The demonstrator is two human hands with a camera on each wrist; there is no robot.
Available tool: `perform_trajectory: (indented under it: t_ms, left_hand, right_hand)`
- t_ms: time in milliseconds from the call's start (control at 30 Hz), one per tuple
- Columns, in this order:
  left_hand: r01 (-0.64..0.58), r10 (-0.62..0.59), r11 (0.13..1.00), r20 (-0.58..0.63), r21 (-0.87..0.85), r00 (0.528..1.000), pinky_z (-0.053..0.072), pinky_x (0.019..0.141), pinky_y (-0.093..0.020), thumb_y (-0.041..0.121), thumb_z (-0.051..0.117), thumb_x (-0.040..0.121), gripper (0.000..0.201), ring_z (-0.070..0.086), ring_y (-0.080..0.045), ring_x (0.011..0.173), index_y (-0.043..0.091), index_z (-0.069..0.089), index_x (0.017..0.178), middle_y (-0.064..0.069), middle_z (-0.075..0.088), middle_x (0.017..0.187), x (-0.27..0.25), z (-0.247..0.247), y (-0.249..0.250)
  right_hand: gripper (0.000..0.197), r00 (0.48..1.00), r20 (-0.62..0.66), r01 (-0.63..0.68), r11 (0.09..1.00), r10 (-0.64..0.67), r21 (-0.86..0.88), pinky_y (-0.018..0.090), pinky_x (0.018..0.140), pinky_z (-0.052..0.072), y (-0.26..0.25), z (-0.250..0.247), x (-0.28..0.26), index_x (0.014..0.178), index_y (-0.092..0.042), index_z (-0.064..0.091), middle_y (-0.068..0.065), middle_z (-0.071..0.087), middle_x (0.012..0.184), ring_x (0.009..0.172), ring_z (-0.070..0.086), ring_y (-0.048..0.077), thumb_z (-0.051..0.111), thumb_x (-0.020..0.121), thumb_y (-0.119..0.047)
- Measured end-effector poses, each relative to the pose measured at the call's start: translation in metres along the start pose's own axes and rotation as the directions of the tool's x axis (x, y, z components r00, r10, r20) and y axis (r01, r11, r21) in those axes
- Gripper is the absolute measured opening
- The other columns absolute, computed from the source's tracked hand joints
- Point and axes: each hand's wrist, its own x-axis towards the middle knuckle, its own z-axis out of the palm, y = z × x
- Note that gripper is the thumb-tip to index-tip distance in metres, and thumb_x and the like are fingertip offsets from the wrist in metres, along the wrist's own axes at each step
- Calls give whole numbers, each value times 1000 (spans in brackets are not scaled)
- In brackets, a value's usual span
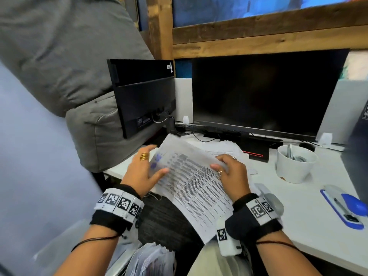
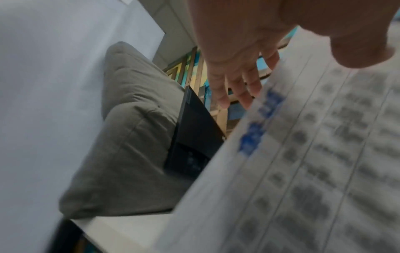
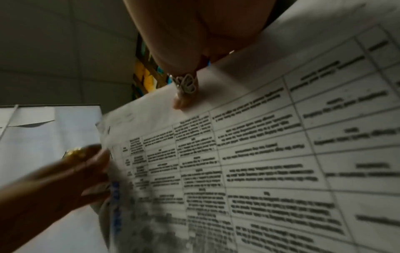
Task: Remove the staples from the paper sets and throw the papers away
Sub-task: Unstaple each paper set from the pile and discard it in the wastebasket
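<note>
A: Step?
B: I'm holding 1 paper set (image 1: 191,182) over the near edge of the surface (image 1: 298,216). Right hand (image 1: 231,174) grips its far edge. Left hand (image 1: 143,170) pinches the left edge, thumb on top.
A: Next?
B: Probably finding the stapled corner. The staple isn't visible, too blurred.

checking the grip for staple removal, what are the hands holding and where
Both hold the papers: left hand pinches the left edge, right hand grips the far right edge.

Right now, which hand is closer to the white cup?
Right. The right hand grips the paper at its right edge, just left of the cup; the left hand holds the opposite edge, farther from the cup.
</note>
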Motion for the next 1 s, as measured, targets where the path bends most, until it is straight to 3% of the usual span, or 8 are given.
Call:
perform_trajectory:
  t_ms: [200, 300, 433, 500, 600, 733, 900, 1000]
  left_hand:
    - [-68, 59, 990, -73, -127, 996, 48, 65, -25, 72, 58, 69, 60, 60, -5, 73, 19, 60, 98, 13, 65, 80, -1, -20, 47]
    - [-30, 42, 985, 71, -172, 997, 46, 57, -27, 64, 64, 65, 43, 58, -6, 60, 21, 64, 67, 8, 64, 64, -3, -16, 51]
    - [-91, 118, 987, 217, -129, 969, 44, 61, -18, 46, 64, 80, 34, 61, -11, 67, 13, 73, 82, 0, 68, 70, -11, 2, 67]
    - [-82, 91, 995, 222, -48, 971, 34, 50, -15, 37, 62, 87, 35, 56, -20, 60, 7, 69, 70, -1, 59, 55, -13, 8, 73]
    - [-142, 133, 990, 244, 20, 961, 47, 65, -28, 41, 54, 89, 33, 63, -22, 76, 14, 73, 88, -5, 71, 79, -12, 7, 72]
    - [-223, 179, 965, 269, 141, 946, 47, 70, -29, 33, 50, 93, 27, 62, -25, 85, 15, 69, 103, -9, 70, 92, -14, 5, 82]
    - [-301, 231, 928, 296, 218, 927, 44, 71, -27, 29, 43, 97, 30, 62, -22, 96, 27, 59, 121, -1, 67, 108, -21, 9, 89]
    - [-319, 239, 915, 307, 245, 921, 46, 67, -27, 40, 43, 95, 30, 62, -21, 88, 23, 64, 108, 0, 68, 97, -23, 8, 90]
  right_hand:
    - [8, 983, 175, -66, 994, 50, 87, 22, 74, 48, -7, -9, -10, 87, -11, 69, 0, 69, 83, 80, 63, 13, 72, 80, -11]
    - [16, 947, 303, -126, 991, 104, 53, 17, 76, 46, 1, -21, -17, 91, -9, 72, -2, 70, 86, 83, 63, 10, 76, 75, -10]
    - [22, 906, 404, -96, 991, 125, -91, 17, 81, 45, 11, -42, -23, 97, -14, 74, -10, 67, 89, 88, 61, 6, 76, 76, -23]
    - [21, 940, 323, -36, 975, 107, -219, 26, 85, 45, 24, -57, -22, 92, -20, 75, -8, 70, 89, 89, 61, 10, 69, 80, -36]
    - [41, 976, 59, -149, 835, 212, -529, 35, 83, 43, 45, -78, -14, 92, -10, 71, 9, 67, 94, 91, 58, 26, 51, 90, -47]
    - [53, 764, 23, -437, 543, 645, -718, 34, 92, 42, 58, -86, -17, 117, 2, 56, 21, 56, 124, 114, 53, 34, 48, 93, -45]
    - [59, 627, 136, -516, 540, 767, -665, 31, 97, 38, 54, -83, -17, 127, 0, 49, 20, 49, 134, 123, 47, 32, 47, 92, -48]
    - [53, 598, 156, -597, 567, 786, -568, 29, 86, 38, 43, -85, -13, 125, 1, 49, 20, 52, 130, 117, 50, 33, 46, 94, -41]
